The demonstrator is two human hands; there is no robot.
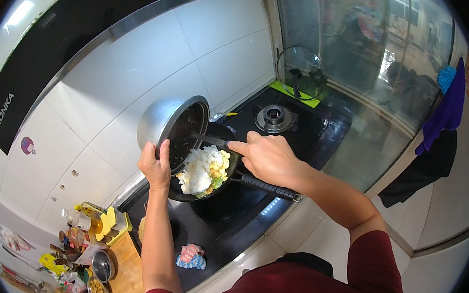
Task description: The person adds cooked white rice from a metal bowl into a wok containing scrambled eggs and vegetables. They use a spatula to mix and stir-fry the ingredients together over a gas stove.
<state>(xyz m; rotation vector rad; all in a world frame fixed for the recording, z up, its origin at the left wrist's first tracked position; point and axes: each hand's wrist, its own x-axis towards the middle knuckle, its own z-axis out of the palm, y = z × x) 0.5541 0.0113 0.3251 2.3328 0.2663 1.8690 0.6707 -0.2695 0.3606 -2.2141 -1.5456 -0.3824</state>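
Observation:
My left hand (155, 165) grips the rim of a silver metal pot (153, 123), which is tipped on its side above a dark wok (194, 198). In my right hand (270, 157) is the handle of a dark, flat-looking utensil (211, 140), whose far end reaches into the pot's mouth. The kind of its tip is hard to make out. White rice (196, 171) lies heaped in the wok, with yellow egg pieces (220, 164) and some green bits beside it. The wok's wrapped black handle (266, 187) points to the lower right, below my right wrist.
A second burner (274, 117) is at the right. Behind it a glass lid (301, 73) stands over a green board (297, 93). A wooden cutting board (121, 271), metal bowls (102, 266) and several bottles (79, 220) crowd the left. Folded cloths (190, 257) lie on the counter.

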